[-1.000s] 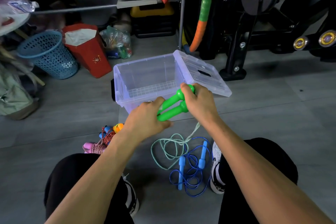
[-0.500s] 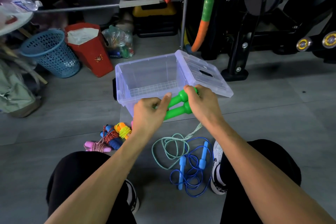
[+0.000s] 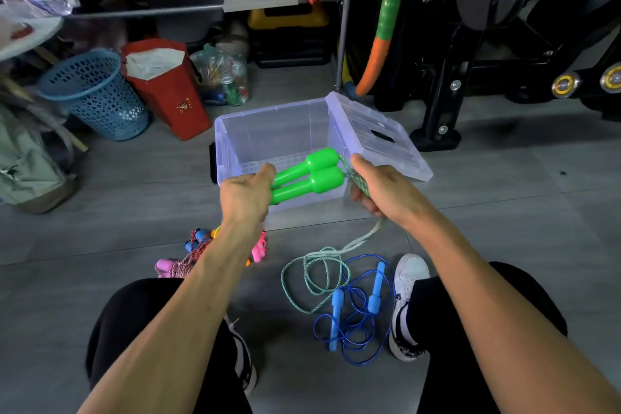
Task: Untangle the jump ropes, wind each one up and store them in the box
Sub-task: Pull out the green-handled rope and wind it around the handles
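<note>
My left hand [image 3: 247, 197] grips the thin ends of two green handles [image 3: 311, 175], held side by side over the near wall of the clear plastic box [image 3: 232, 134]. My right hand [image 3: 383, 191] is closed on the green-white cord [image 3: 319, 270] just past the handles' thick ends. The rest of that cord trails down to loose loops on the floor. A blue jump rope [image 3: 356, 316] with two blue handles lies tangled beside those loops. Left of my left forearm sits a heap of pink, orange and blue ropes [image 3: 191, 252], partly hidden by the arm.
The box's lid [image 3: 379, 134] leans open on its right side. A blue mesh basket [image 3: 97, 94], a red bag [image 3: 168, 87] and a sack of bottles [image 3: 223, 76] stand behind left. A black exercise machine [image 3: 504, 44] fills the back right. My knees and shoes frame the ropes.
My right hand slid off the green handles onto the cord at their thick ends. My left hand now holds both handles alone, and they sit higher over the box.
</note>
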Available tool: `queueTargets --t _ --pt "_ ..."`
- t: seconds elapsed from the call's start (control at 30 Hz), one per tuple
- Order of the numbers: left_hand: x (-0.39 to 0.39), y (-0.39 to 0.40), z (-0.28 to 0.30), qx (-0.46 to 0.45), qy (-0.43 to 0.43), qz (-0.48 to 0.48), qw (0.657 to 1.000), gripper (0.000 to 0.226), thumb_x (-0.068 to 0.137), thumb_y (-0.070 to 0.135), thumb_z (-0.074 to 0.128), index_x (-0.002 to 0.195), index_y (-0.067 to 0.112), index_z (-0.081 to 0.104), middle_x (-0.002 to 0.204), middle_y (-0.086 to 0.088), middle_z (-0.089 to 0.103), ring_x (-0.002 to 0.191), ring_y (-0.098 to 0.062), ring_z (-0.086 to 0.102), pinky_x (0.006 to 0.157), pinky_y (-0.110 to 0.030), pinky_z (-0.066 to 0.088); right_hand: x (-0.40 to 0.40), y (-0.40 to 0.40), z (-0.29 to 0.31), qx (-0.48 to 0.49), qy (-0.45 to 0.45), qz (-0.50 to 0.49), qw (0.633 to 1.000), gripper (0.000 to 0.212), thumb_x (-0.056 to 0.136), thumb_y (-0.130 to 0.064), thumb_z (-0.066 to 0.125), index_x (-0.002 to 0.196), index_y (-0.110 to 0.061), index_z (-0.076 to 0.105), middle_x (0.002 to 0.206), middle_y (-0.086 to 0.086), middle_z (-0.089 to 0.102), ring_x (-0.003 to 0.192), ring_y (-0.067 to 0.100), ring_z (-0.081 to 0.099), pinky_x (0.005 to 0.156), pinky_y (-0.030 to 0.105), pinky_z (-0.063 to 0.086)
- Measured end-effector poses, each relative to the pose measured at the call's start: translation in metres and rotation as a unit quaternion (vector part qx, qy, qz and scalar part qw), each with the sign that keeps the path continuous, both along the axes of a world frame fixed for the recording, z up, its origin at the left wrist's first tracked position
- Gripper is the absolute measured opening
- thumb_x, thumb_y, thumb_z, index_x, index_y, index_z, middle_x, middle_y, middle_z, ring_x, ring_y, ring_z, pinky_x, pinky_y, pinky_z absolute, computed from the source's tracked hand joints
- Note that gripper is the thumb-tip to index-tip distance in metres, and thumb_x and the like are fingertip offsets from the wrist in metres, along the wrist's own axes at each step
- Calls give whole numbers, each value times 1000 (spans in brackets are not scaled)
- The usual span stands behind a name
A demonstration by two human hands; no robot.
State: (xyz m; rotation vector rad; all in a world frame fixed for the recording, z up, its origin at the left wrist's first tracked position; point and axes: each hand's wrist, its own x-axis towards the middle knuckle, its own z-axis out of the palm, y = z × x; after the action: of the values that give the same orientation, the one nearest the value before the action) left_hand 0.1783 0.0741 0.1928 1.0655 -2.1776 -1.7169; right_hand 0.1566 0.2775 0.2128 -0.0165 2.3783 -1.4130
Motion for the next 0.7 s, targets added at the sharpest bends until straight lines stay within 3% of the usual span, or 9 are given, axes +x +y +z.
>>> queueTargets --t 0.07,0.2,0.3,0.4,0.47,0.57,0.63,0.7 --pt "-4 -11 -2 -23 -14 -2 1000 42 79 30 63 51 17 35 57 -10 42 47 -20 24 41 -22 22 -4 10 -5 -31 -2 41 999 50 92 -54 44 65 -15 59 47 -4 38 44 13 34 54 28 31" --pt "-5 -22 4 -73 -71 -101 990 38 79 26 64 50 13 43 36 0 42 37 -20 25 40 -19 23 -16 19 -7 -80 50 68 993 33 91 -36 56 61 -23 62 54 -4 41 52 14 36 59 32 32" --pt "1 -25 15 14 -115 -199 973 23 79 22 66 64 6 60 45 -13 52 36 -15 21 43 -16 17 -23 19 -6 -172 64 63 981 32 95 -25 60 64 -22 63 57 1 39 52 12 36 60 26 37" --pt "10 -22 20 136 -112 -255 951 31 88 16 58 60 2 60 42 -11 45 27 -13 20 37 -12 11 -21 6 -9 -266 49 69 960 19 88 -30 65 75 -17 64 60 3 39 52 8 37 58 20 39" --pt "11 -19 19 255 -89 -234 934 36 94 12 45 61 1 54 39 -8 38 21 -9 18 38 -13 7 -16 -10 -18 -286 31 44 957 17 90 -23 61 78 -11 64 55 -3 43 47 5 36 52 18 37" --pt "7 -17 14 366 -74 -155 915 36 98 14 31 67 4 47 38 -1 38 18 -5 17 31 -9 8 -7 -30 -29 -218 47 22 975 30 100 -14 49 73 -14 62 45 -11 40 41 5 32 48 21 30" --pt "4 -17 11 392 -57 -95 913 35 99 17 32 69 6 46 38 2 39 18 -4 18 26 -10 9 0 -36 -32 -117 112 44 986 35 103 -23 45 73 -17 61 46 -10 39 42 4 33 49 20 30" --pt "1 -18 6 385 -41 -37 921 32 99 17 36 70 8 47 39 3 41 20 -4 19 25 -12 10 6 -38 -33 -29 168 63 983 34 103 -27 44 81 -13 65 48 -12 47 48 2 45 54 16 33"
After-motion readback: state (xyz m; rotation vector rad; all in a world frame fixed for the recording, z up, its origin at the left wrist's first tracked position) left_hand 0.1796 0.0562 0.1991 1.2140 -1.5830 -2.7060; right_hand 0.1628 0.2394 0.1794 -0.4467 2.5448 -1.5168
